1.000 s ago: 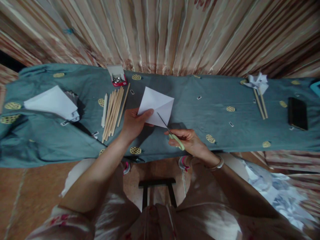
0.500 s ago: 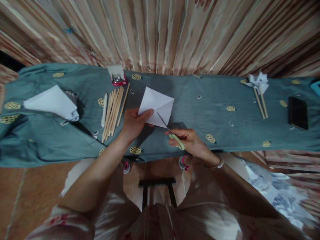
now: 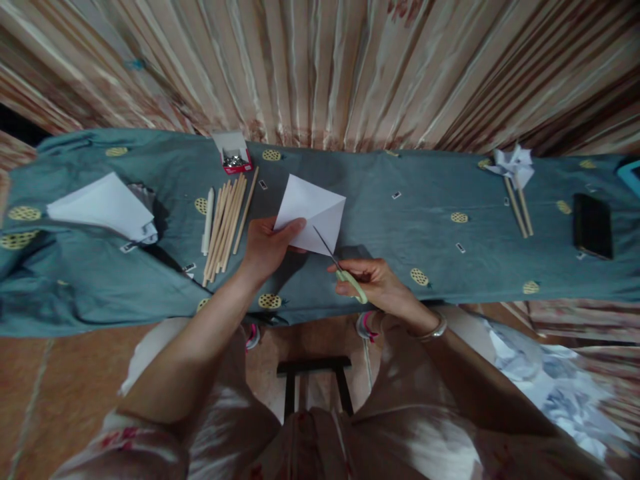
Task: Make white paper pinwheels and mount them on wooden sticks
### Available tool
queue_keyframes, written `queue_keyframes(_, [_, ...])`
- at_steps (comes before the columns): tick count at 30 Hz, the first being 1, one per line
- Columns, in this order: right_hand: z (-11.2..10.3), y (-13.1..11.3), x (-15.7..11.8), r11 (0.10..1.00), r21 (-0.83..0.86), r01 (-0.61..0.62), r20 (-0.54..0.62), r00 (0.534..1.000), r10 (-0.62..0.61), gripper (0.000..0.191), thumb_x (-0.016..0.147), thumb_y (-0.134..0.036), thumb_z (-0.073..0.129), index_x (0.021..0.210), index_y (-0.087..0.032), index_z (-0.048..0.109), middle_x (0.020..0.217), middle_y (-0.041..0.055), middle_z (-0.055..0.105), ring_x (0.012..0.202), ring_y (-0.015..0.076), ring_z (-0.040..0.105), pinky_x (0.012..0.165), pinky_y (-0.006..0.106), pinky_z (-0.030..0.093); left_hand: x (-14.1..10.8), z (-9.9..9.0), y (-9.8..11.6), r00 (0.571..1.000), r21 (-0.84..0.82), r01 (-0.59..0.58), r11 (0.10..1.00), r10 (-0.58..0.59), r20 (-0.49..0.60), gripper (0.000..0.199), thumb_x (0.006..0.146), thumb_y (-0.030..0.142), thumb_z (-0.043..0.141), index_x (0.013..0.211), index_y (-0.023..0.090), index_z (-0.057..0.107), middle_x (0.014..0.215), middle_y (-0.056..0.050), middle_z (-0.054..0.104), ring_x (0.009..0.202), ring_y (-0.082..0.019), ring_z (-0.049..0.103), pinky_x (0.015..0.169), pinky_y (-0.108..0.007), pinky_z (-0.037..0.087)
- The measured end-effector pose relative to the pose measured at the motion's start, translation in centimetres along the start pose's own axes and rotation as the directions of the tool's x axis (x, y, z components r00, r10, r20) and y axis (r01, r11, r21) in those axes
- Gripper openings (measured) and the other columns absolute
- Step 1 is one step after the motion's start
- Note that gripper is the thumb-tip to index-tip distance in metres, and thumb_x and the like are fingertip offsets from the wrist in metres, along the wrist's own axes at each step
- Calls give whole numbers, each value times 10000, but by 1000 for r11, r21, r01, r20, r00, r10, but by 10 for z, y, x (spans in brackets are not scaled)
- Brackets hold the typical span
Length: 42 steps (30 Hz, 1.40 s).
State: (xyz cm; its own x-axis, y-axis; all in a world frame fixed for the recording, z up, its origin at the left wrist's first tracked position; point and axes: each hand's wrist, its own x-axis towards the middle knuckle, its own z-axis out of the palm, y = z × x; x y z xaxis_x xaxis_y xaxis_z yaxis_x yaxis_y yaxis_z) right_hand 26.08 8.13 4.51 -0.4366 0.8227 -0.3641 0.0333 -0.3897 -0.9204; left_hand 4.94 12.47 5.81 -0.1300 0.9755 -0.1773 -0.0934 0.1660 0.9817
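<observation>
Hardly anything has moved since the earlier frames: both hands, the paper and the scissors keep their places, while the whole view slides very slightly left. The left hand point(image 3: 267, 247) has its grip closed on the near left edge of a square sheet of white paper point(image 3: 320, 207), thumb on top, fingers underneath. Faint diagonal crease lines meet near the sheet's middle. The right hand point(image 3: 375, 283) has its grip wrapped around the pale green handles of a pair of scissors point(image 3: 353, 285). A dark blade runs from the sheet's nearest corner toward its middle; whether the paper is cut there, I cannot tell. A silvery bracelet point(image 3: 437, 328) circles the right wrist.

The sheet is held above the middle of a table covered by a teal cloth point(image 3: 380, 200) with yellow pineapples. Left of the left hand lie wooden sticks point(image 3: 226, 223) and a white rod point(image 3: 209, 220); beyond them stands an open red-and-white box point(image 3: 239, 168) of small shiny pieces. Farther left is a stack of white paper point(image 3: 107, 207). Well to the right lie paper pinwheels point(image 3: 517, 167) on sticks, then a black phone point(image 3: 593, 225). Pleated curtains point(image 3: 320, 73) hang behind.
</observation>
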Motion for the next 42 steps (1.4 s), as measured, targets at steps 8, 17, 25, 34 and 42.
queue_keyframes(8, [-18, -3, -6, 998, -45, 45, -22, 999, -46, 380, 633, -372, 896, 956, -209, 779, 706, -23, 676, 619, 99, 573, 574, 232, 474, 10, -16, 13, 993, -87, 38, 995, -48, -110, 334, 602, 432, 855, 724, 150, 726, 755, -80, 748, 667, -219, 699, 522, -297, 572])
queue_keyframes(17, [-48, -15, 9, 968, -24, 251, -396, 886, -240, 406, 573, -389, 919, 913, -238, 756, 701, -30, 705, 625, 113, 593, 586, 242, 469, 1, -9, 0, 986, 86, 102, 991, -112, 122, 336, 569, 436, 858, 690, 141, 753, 676, -61, 719, 626, -197, 641, 557, -277, 476])
queue_keyframes(25, [-40, -29, 16, 969, -91, 229, -229, 942, -244, 444, 539, -329, 921, 924, -218, 731, 723, -33, 718, 645, 110, 611, 632, 249, 492, -11, 7, -14, 893, 272, 149, 951, -248, 376, 240, 609, 360, 802, 667, 133, 747, 607, -48, 686, 525, -156, 563, 508, -265, 407])
queue_keyframes(34, [-27, -26, 26, 956, -105, 272, -317, 902, -292, 404, 564, -367, 883, 863, -207, 663, 520, -117, 508, 487, 61, 433, 524, 224, 377, -14, 14, -12, 959, -96, 186, 978, -159, 236, 636, 625, 494, 854, 1135, 153, 685, 978, -78, 739, 824, -205, 679, 725, -299, 540])
queue_keyframes(42, [-12, -23, 35, 934, -124, 335, -516, 782, -349, 429, 582, -403, 856, 917, -224, 658, 580, -95, 579, 548, 89, 493, 573, 245, 406, -33, 31, -17, 922, -274, 308, 911, -215, 322, 550, 598, 418, 893, 1047, 162, 706, 1069, -96, 741, 935, -246, 702, 797, -342, 572])
